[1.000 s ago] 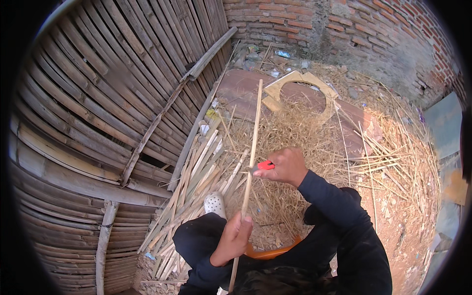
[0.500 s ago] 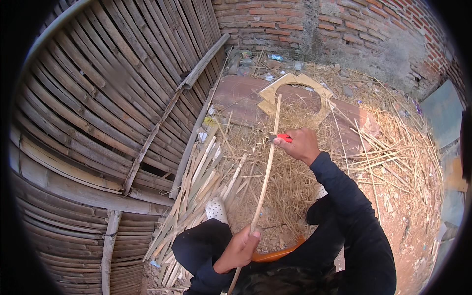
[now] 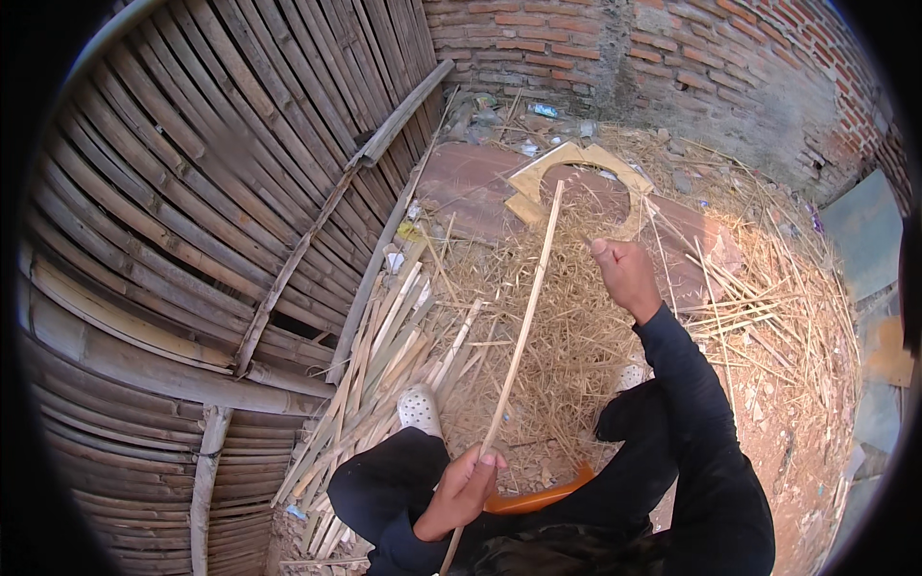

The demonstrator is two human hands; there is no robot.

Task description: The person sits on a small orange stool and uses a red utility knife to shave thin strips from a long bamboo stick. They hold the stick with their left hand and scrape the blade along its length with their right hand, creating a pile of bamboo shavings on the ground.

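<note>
My left hand (image 3: 463, 494) is wrapped round the lower part of a long, pale bamboo strip (image 3: 528, 317). The strip slants up and away from me, its far end free in front of a cut-out board. Out to the right of the strip, apart from it, my right hand (image 3: 629, 278) is closed in a fist. It grips the red-handled knife seen half a second ago; the handle is now hidden by the fingers, and the blade is barely discernible. Beneath both hands lies a heap of bamboo shavings (image 3: 567, 336).
Several split bamboo strips (image 3: 370, 384) lie left of my white clog (image 3: 420, 410). A bamboo slat wall (image 3: 192, 192) stands at the left, a brick wall (image 3: 538, 43) at the back. The cut-out board (image 3: 525, 208) lies ahead; thin strips (image 3: 759, 298) lie at right.
My right hand has moved off the bamboo strip, to the right and slightly away from me, turning so the red handle no longer shows. My left hand keeps its grip on the strip.
</note>
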